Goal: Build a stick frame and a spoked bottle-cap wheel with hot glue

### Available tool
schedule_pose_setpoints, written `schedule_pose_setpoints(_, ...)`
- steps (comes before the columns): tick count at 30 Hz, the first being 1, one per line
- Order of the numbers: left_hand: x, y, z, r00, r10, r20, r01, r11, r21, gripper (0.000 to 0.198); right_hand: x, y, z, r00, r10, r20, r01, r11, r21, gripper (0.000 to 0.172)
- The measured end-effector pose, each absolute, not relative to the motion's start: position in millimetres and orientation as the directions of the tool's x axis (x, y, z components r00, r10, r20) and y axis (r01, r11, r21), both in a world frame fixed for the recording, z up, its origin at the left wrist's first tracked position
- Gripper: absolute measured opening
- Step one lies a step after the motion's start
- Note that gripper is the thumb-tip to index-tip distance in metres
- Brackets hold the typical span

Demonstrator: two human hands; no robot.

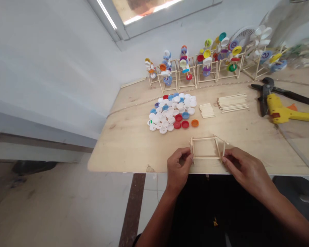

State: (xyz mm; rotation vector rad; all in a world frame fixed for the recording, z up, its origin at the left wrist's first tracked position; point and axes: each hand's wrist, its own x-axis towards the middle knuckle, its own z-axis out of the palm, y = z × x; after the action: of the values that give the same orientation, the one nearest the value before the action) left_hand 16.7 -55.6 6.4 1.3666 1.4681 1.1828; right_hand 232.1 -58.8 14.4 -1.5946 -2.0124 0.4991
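I count two hands (179, 168), one held stick frame (206, 157), two stick piles (233, 103), one glue gun (279, 109), one pliers (266, 90).

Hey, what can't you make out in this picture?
In the head view:
Left hand, right hand: curled fingertips, hidden by the hands themselves.
Stick frame: whether joints are glued, too small.
Yellow glue gun: far end, cut off by right edge.
White grille: lower part, behind bottle-cap models.
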Motion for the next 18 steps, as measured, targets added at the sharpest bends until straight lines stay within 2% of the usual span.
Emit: schedule_pose_setpoints(18, 17.2, -55.6, 7.5, -0.116, 0.992, 0.046, 0.261, -0.014, 0.965, 0.013, 241.0, -60.5, 7.2, -0.217, 0.966, 0.142, 0.711, 0.256, -0.655, 0.015)
